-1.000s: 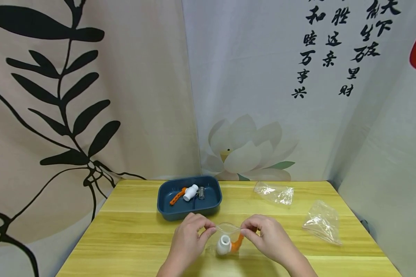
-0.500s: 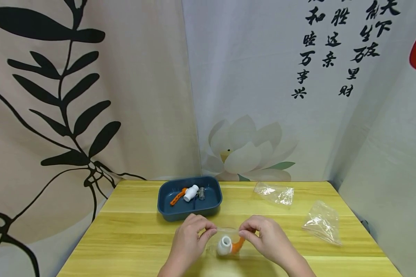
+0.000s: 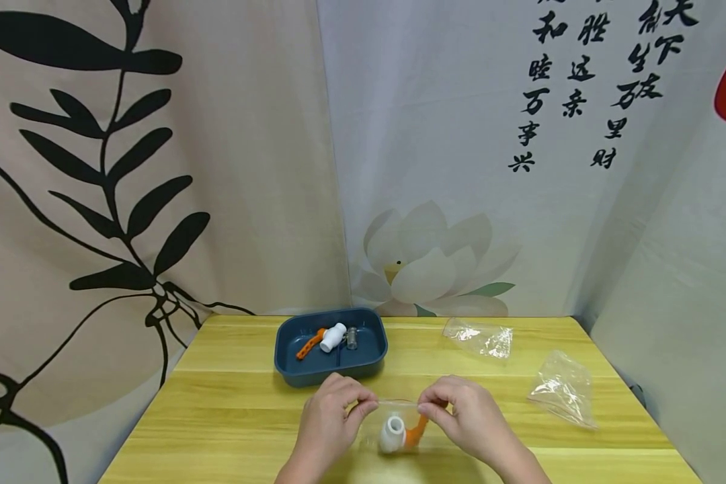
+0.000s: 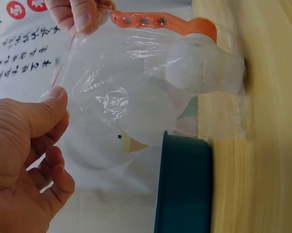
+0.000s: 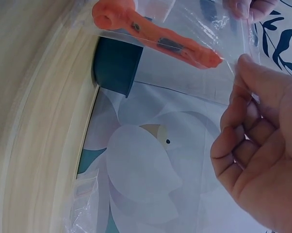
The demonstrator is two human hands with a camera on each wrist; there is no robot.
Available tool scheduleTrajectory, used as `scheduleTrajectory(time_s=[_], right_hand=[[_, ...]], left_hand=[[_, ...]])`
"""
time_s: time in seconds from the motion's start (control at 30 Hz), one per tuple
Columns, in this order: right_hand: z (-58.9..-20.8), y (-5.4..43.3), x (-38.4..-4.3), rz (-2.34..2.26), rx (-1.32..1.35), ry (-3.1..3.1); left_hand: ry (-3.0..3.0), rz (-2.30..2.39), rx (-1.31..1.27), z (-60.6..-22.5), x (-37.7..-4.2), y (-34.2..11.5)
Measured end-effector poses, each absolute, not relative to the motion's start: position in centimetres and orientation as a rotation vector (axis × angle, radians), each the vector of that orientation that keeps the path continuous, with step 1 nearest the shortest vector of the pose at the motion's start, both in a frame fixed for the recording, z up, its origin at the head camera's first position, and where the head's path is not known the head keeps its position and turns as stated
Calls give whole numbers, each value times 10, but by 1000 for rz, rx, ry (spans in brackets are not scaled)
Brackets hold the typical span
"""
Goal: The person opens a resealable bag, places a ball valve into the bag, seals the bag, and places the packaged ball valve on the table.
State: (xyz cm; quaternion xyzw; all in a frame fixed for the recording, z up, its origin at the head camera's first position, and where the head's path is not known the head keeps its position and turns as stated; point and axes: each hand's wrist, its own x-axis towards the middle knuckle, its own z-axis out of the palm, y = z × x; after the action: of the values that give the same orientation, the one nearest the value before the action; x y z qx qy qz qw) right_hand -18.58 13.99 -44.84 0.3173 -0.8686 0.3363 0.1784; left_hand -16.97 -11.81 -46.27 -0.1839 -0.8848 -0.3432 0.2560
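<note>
A clear plastic zip bag (image 4: 112, 97) is held up by its top edge between both hands, just over the table. Inside it lies a white plastic ball valve (image 3: 392, 435) with an orange handle (image 5: 160, 41); the handle leans up toward the bag's right corner. My left hand (image 3: 334, 417) pinches the left top corner between thumb and forefinger. The opposite corner is pinched by my right hand (image 3: 467, 415). A red line runs along the bag's mouth in the left wrist view, and the top edge looks flat and stretched. Whether the zip is sealed cannot be seen.
Behind the hands stands a dark blue tray (image 3: 290, 372) with another white valve (image 3: 333, 337), its orange handle (image 3: 310, 343) and a small grey part (image 3: 351, 337). Two clear plastic bags, one at the back (image 3: 479, 337) and one at the right (image 3: 561, 390), lie on the wooden table (image 3: 218, 417).
The bag's mouth, a rounded gap a second ago, has drawn into a straight, flat line. My right hand has shifted slightly left; the left hand has hardly moved.
</note>
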Motion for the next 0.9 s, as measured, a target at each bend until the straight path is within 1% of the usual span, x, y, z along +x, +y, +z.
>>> scheduleTrajectory(time_s=[0.3,0.6,0.9], right_hand=[[-449,138,-185,988,923,-2450],[-448,132,-184,1048,971,-2525],[-448,131,-184,1040,979,-2499]], left_hand=[[-2548,-996,-478,-458,-167,-120],[-2507,-1089,-524,-459,-166,-117],[-2450,-1024,-529,-461,-166,-115]])
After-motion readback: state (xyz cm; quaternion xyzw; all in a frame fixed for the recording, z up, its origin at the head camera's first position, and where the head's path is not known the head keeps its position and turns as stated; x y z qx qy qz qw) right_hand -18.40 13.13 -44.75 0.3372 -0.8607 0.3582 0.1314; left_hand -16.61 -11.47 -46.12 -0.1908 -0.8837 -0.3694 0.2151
